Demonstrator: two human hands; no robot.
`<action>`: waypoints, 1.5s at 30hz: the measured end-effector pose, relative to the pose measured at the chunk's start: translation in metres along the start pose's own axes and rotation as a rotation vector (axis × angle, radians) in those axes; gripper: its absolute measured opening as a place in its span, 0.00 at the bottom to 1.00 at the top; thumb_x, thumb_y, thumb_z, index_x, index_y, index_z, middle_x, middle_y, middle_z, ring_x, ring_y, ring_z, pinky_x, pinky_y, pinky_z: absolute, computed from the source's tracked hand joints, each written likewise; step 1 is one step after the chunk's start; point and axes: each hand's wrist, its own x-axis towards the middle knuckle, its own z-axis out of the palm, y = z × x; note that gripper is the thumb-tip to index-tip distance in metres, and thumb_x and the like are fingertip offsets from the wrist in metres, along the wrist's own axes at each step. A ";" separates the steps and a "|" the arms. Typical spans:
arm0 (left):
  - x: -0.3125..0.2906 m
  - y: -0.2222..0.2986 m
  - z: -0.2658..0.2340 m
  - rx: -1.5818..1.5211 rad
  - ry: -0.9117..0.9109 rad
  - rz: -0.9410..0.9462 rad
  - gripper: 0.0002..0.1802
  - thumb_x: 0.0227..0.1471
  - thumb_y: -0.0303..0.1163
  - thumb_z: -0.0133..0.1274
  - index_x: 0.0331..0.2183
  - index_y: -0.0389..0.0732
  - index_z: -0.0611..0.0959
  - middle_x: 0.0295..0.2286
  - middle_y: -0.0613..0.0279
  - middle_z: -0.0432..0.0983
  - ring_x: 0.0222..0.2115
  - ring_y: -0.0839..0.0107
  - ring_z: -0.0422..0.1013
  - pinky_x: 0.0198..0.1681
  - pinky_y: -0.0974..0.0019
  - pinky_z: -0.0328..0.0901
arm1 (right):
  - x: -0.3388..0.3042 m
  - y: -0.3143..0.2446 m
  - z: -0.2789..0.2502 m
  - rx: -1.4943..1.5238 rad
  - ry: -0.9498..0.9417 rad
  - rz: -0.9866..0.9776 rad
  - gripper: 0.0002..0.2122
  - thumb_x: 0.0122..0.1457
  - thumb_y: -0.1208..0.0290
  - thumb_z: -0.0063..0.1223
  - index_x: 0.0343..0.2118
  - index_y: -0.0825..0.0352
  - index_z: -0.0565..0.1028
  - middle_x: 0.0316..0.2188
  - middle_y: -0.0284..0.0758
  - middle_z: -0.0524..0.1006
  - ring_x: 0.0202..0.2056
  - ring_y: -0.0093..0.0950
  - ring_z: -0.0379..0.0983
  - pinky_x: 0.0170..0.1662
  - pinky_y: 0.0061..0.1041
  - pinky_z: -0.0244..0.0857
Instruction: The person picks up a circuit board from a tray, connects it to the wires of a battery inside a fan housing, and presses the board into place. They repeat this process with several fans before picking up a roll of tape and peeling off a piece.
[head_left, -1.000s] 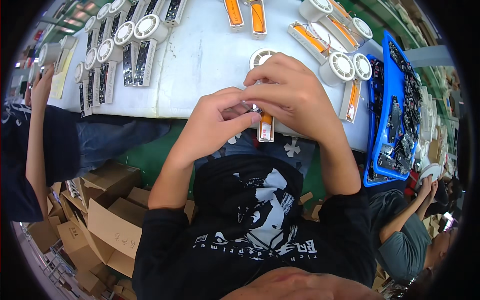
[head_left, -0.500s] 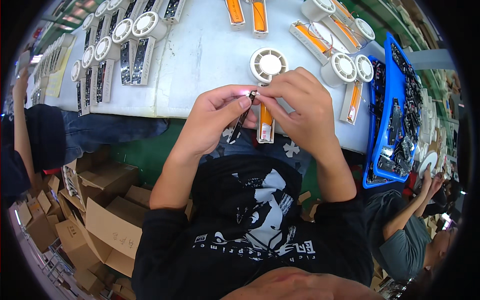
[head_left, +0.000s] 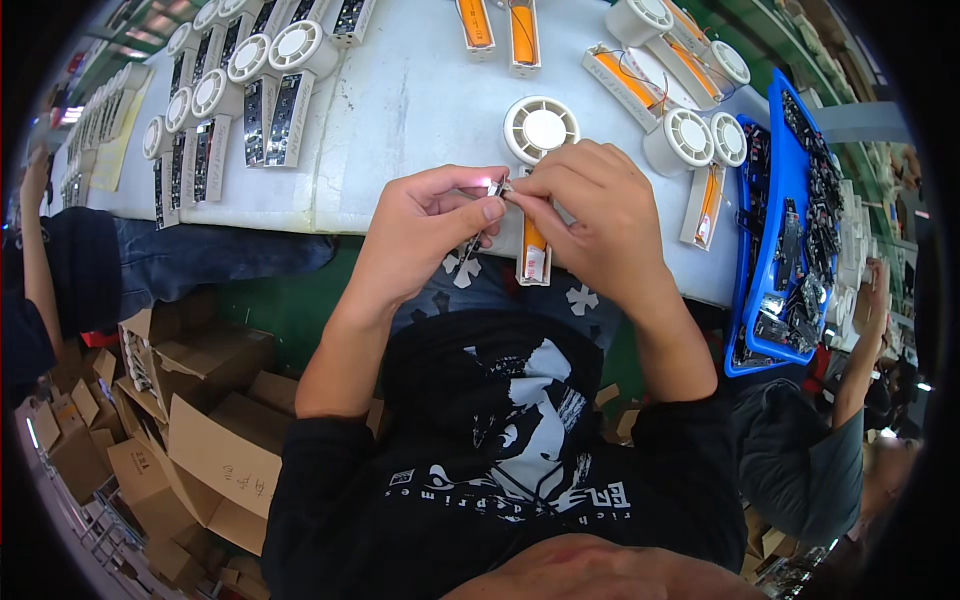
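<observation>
White label (head_left: 536, 262) on orange cell (head_left: 534, 232), 5 o'clock from your grip; fan head (head_left: 541, 128) at 1. Your left hand (head_left: 422, 228) pinches dark strip (head_left: 471, 246), slanting to 7; right hand (head_left: 600, 205) at its top, pinch contents unclear.

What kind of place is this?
Probably a factory assembly workshop: there are many matching white fans, a blue tray piled with black circuit boards, and several cardboard boxes.

Close, downward head-worn fisheye view
</observation>
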 end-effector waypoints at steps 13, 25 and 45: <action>0.008 0.009 -0.017 0.040 -0.194 -0.138 0.19 0.57 0.24 0.63 0.49 0.28 0.82 0.32 0.61 0.82 0.30 0.77 0.76 0.34 0.73 0.71 | 0.011 0.018 -0.006 0.192 -0.138 -0.110 0.10 0.45 0.77 0.70 0.32 0.66 0.82 0.25 0.32 0.76 0.29 0.33 0.72 0.32 0.30 0.65; 0.006 0.006 -0.015 -0.020 -0.172 -0.102 0.22 0.59 0.22 0.59 0.55 0.31 0.79 0.36 0.59 0.82 0.29 0.77 0.76 0.34 0.72 0.74 | 0.007 0.009 -0.005 0.031 -0.078 -0.133 0.13 0.45 0.77 0.69 0.37 0.64 0.83 0.31 0.32 0.77 0.30 0.32 0.72 0.32 0.29 0.66; 0.051 0.018 0.017 1.023 -0.113 0.717 0.20 0.58 0.24 0.54 0.52 0.47 0.85 0.55 0.52 0.73 0.50 0.55 0.73 0.54 0.59 0.68 | -0.021 0.001 -0.053 0.015 -0.485 0.634 0.15 0.53 0.77 0.64 0.45 0.69 0.79 0.30 0.38 0.80 0.25 0.25 0.76 0.29 0.25 0.67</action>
